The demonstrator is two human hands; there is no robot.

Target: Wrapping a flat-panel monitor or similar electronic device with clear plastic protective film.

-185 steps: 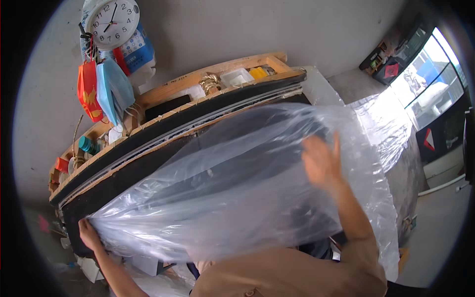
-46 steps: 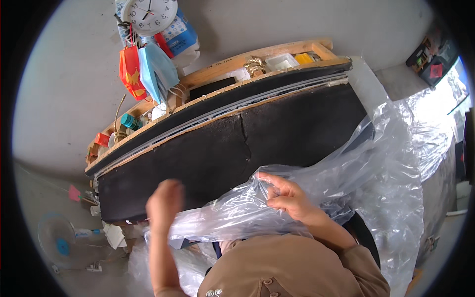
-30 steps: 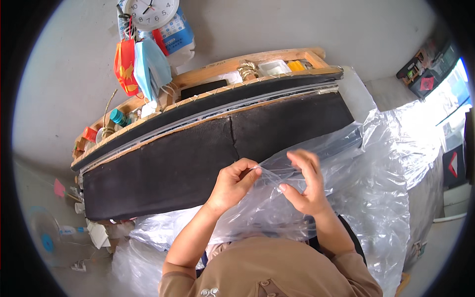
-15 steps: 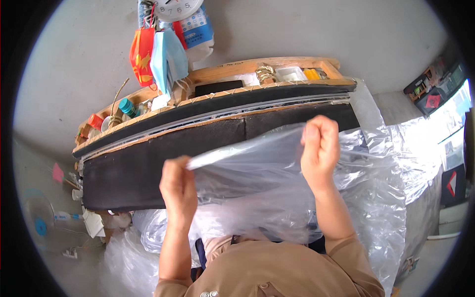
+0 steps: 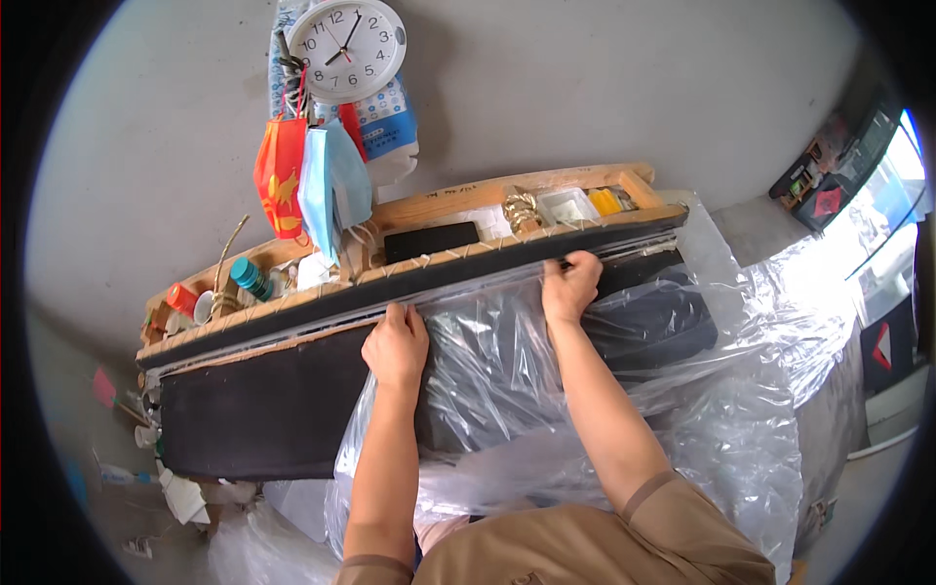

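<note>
Both hands, left hand [image 5: 395, 343] and right hand [image 5: 569, 285], now grip the clear plastic sheet [image 5: 507, 370], raised from mid-panel to the black panel [image 5: 253, 409] top edge.

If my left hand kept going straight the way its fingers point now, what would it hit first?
Probably the wooden shelf edge just past the long black panel, where your left hand pins the clear plastic sheet. Depth is hard to judge here.

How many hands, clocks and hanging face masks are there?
Hands: 2, the left hand and the right hand, both gripping the clear plastic sheet
Clocks: 1, the white wall clock
Face masks: 2, orange mask and blue mask
Total: 5
</note>
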